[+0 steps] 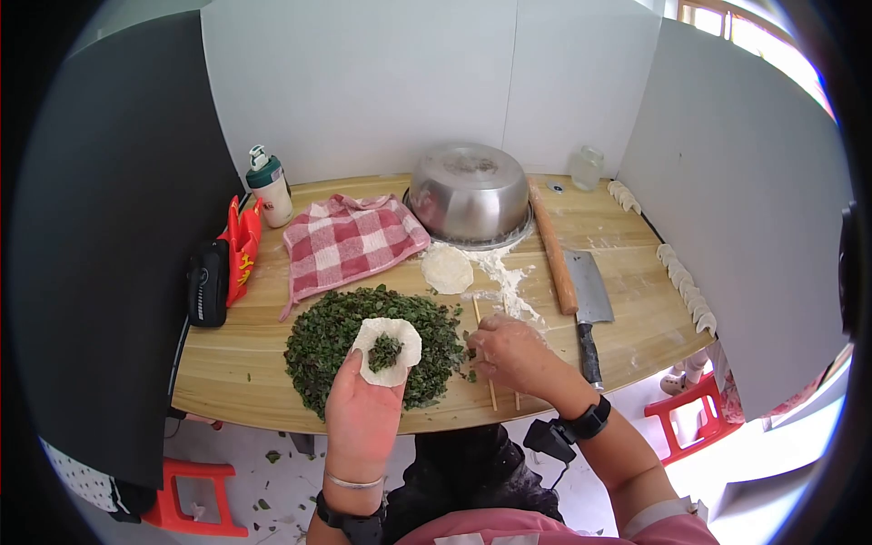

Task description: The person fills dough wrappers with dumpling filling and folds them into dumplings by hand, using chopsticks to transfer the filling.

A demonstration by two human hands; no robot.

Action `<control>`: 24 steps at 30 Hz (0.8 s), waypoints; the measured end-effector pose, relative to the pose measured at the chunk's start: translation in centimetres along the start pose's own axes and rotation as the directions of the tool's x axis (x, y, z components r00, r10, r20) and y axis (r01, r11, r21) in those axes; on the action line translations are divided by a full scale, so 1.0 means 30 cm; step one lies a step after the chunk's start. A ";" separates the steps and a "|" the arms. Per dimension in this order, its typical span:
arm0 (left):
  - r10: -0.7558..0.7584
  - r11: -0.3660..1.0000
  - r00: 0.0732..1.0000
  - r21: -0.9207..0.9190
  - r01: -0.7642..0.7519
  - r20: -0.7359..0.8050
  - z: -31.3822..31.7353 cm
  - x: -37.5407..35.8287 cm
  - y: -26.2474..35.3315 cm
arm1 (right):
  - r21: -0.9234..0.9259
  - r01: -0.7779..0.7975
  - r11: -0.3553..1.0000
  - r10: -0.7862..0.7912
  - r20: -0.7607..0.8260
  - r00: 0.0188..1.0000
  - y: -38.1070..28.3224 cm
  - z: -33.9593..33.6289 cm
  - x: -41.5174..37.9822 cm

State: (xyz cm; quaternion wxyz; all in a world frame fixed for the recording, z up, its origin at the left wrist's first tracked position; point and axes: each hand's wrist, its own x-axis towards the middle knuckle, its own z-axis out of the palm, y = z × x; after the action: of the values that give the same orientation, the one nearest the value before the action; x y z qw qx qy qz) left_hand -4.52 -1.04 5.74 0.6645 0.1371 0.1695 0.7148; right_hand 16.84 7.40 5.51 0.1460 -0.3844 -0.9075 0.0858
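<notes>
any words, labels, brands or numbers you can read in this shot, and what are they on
None can be read.
Red bag at the table's left edge: yellow marks on its side, too small and blurred to make out.
Bottle with the green cap: no label text legible.
Cleaver, steel bowl, glass jar: no markings visible.

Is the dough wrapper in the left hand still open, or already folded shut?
Open. The dough wrapper lies flat on the left hand, its edges spread, with a small mound of chopped greens exposed in the middle.
</notes>
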 end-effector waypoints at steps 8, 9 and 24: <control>-0.030 0.999 1.000 -0.037 0.030 0.006 0.008 -0.009 0.001 | -0.094 0.062 0.994 -0.069 -0.071 0.995 0.060 0.082 0.039; -0.027 0.999 1.000 -0.039 0.027 0.004 0.010 -0.010 0.004 | -0.084 0.066 0.994 -0.070 -0.046 0.996 0.055 0.079 0.037; -0.024 0.999 1.000 -0.032 0.023 -0.002 0.008 -0.020 0.003 | -0.144 0.068 0.987 -0.077 -0.057 0.995 -0.010 0.102 -0.017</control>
State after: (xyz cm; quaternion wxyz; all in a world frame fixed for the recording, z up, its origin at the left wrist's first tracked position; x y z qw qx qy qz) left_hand -4.45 -1.64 6.01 0.6748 0.1238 0.1603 0.7097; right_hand 15.95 6.69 2.61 0.1493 -0.3632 -0.9197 0.0037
